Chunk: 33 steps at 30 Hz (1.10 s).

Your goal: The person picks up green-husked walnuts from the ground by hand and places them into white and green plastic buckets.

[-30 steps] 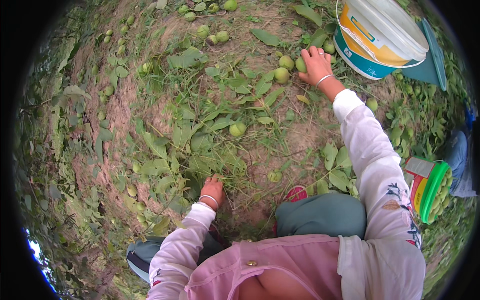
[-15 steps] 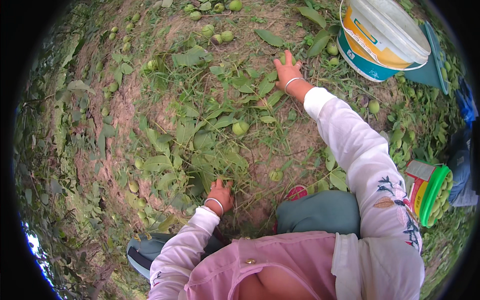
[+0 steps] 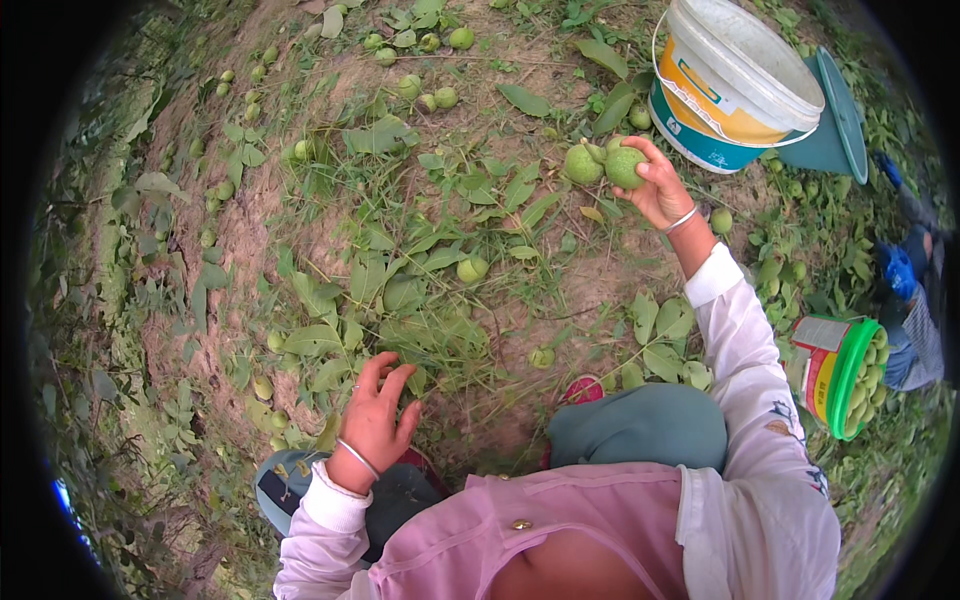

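Observation:
Up off the ground near the white bucket (image 3: 738,70), my right hand (image 3: 664,192) grips a cluster of green walnuts (image 3: 584,165) in their husks. Its thumb and fingers press on the nearest one, and a third shows partly behind the pair. My left hand (image 3: 368,425) hovers above the leafy ground by my knee, fingers apart and slightly bent, with nothing in it. A single walnut (image 3: 473,269) lies among cut grass and leaves between my hands, and another walnut (image 3: 542,357) rests near my pink shoe (image 3: 584,389).
A teal lid or basin (image 3: 838,115) leans beside the white bucket. To my right stands a green-rimmed bucket (image 3: 838,378) full of walnuts. Another person with blue gloves (image 3: 899,270) is at the right edge. More walnuts (image 3: 410,87) lie scattered ahead and to the left.
My right hand has lifted the walnut cluster off the ground and drawn it right and nearer. My left hand has risen out of the grass and moved slightly left.

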Each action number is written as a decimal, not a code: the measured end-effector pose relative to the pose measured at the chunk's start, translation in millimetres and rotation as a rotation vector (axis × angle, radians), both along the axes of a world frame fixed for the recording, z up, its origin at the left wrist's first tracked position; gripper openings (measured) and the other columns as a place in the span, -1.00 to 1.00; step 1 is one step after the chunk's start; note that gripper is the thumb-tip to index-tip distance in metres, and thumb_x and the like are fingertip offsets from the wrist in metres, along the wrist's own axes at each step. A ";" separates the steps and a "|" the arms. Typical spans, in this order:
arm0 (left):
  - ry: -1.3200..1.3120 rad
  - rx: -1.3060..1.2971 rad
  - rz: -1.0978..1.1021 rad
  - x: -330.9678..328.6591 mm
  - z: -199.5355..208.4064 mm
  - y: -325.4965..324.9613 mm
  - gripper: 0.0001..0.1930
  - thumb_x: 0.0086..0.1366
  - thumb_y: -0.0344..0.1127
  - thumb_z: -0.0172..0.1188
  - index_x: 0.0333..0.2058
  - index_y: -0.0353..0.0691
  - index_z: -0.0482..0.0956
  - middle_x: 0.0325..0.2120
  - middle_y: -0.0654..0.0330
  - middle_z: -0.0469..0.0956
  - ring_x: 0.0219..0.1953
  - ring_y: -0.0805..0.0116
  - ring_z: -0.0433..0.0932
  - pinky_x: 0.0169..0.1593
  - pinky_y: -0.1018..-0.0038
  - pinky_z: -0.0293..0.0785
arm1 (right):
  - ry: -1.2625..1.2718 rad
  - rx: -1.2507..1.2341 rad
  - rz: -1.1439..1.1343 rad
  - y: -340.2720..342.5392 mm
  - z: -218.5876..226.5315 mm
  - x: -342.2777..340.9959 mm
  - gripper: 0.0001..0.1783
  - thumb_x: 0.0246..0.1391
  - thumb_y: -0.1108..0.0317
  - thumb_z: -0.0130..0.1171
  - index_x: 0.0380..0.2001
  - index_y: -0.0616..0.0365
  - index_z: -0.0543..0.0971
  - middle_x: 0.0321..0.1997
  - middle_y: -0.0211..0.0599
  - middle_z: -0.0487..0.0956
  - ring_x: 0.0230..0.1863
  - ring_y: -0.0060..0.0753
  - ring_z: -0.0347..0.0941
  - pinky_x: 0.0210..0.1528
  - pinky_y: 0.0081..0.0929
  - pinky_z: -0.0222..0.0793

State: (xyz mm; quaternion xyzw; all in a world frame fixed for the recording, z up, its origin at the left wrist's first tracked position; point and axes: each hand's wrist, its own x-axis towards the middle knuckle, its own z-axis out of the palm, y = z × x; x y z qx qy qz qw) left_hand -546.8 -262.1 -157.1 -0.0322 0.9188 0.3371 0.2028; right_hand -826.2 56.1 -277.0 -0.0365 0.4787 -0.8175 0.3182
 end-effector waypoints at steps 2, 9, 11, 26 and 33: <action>0.016 -0.014 -0.007 -1.5 5.3 -4.9 -0.59 -0.06 -0.47 0.12 -0.15 -0.30 0.32 -0.09 -0.05 0.22 -0.15 0.04 0.36 -0.10 0.34 0.32 | 0.020 -0.103 -0.004 -1.6 38.6 -0.5 -0.53 -0.11 0.32 0.11 -0.09 0.11 0.26 -0.14 -0.29 0.33 -0.17 -0.42 0.35 -0.23 -0.39 0.39; 0.013 0.105 -0.006 4.5 -15.8 -30.6 -0.63 -0.01 -0.41 0.12 -0.16 -0.27 0.34 -0.20 0.00 0.32 -0.23 0.00 0.39 -0.19 0.34 0.36 | 0.677 0.280 -0.365 68.0 197.5 -130.0 -0.59 0.02 0.33 -0.01 -0.05 0.20 0.28 -0.09 -0.15 0.36 -0.07 -0.32 0.32 -0.09 -0.42 0.34; -0.023 0.085 -0.043 10.4 -21.6 -36.1 -0.62 0.01 -0.37 0.12 -0.15 -0.26 0.33 -0.25 0.00 0.36 -0.25 -0.02 0.39 -0.22 0.32 0.35 | 0.692 0.361 -0.539 49.4 213.7 -139.3 -0.67 -0.06 0.40 0.04 -0.16 0.10 0.33 -0.25 -0.25 0.41 -0.32 -0.36 0.38 -0.29 -0.39 0.37; -0.095 0.058 -0.023 21.3 -23.7 -63.5 -0.66 0.06 -0.36 0.09 -0.15 -0.26 0.34 -0.28 0.02 0.38 -0.28 0.07 0.43 -0.22 0.37 0.36 | 0.943 0.841 0.933 -172.2 -34.7 50.5 -0.77 -0.17 0.38 0.03 -0.35 0.16 0.51 -0.43 -0.14 0.53 -0.34 -0.18 0.46 -0.25 -0.36 0.36; 0.022 0.037 0.184 30.6 -55.4 -89.1 -0.77 0.10 -0.46 -0.01 -0.22 -0.30 0.41 -0.32 0.02 0.45 -0.38 0.26 0.49 -0.38 0.46 0.40 | 1.135 1.243 1.277 -206.1 -78.7 117.4 -0.43 -0.29 0.37 0.21 -0.08 0.01 0.34 0.01 0.05 0.22 -0.18 0.09 0.37 -0.15 -0.23 0.35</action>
